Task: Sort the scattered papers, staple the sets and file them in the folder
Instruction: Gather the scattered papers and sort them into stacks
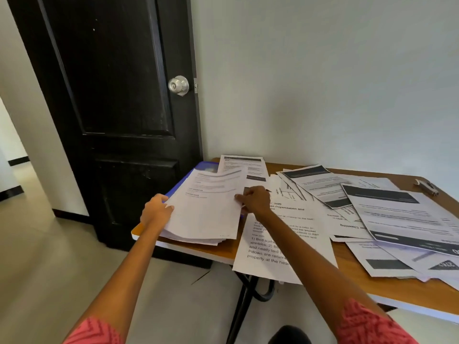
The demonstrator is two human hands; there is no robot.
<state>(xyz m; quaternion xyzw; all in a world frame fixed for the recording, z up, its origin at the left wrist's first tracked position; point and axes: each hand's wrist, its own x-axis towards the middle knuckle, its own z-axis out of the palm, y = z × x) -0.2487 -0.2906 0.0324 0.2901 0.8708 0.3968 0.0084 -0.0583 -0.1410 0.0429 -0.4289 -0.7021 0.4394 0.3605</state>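
Observation:
A stack of white printed papers (pixel 206 212) lies over a blue folder (pixel 198 167) at the left end of the wooden table (pixel 387 281). My left hand (pixel 155 209) grips the stack's left edge, thumb on top. My right hand (pixel 254 201) pinches its right edge. More printed sheets (pixel 387 214) lie scattered and overlapping across the middle and right of the table. One sheet with large text (pixel 280 247) hangs over the front edge under my right forearm. A silver stapler (pixel 426 186) sits at the far right near the back edge.
A black door (pixel 111 100) with a silver knob (pixel 178 85) stands shut just left of the table. A pale wall runs behind the table. Black table legs (pixel 244 294) show below the front edge. Tiled floor lies to the left.

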